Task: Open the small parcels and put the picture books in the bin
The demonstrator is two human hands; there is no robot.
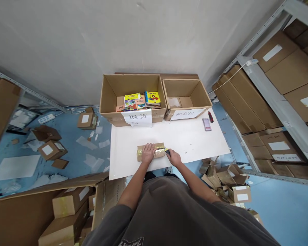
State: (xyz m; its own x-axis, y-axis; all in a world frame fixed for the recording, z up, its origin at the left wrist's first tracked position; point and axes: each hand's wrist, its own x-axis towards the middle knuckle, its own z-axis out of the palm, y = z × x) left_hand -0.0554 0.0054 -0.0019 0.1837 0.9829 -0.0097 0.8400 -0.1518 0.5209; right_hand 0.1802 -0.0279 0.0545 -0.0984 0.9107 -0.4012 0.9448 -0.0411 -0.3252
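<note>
A small cardboard parcel (159, 153), wrapped in shiny tape, lies lengthwise near the front edge of the white tabletop (133, 135). My left hand (148, 152) rests on its left half, fingers spread across the top. In my right hand (174, 157), at the parcel's right end, is a yellow-and-black box cutter (167, 151). The cutter's tip end points left over the top of the parcel; its blade is too small to make out clearly.
Behind stand an open carton (110, 118) holding several books (152, 98) and another open carton (207, 99). A red-and-black tool (210, 117) lies at the table's right. Shelving (269, 99) flanks the right; cartons (52, 150) and scraps litter the floor.
</note>
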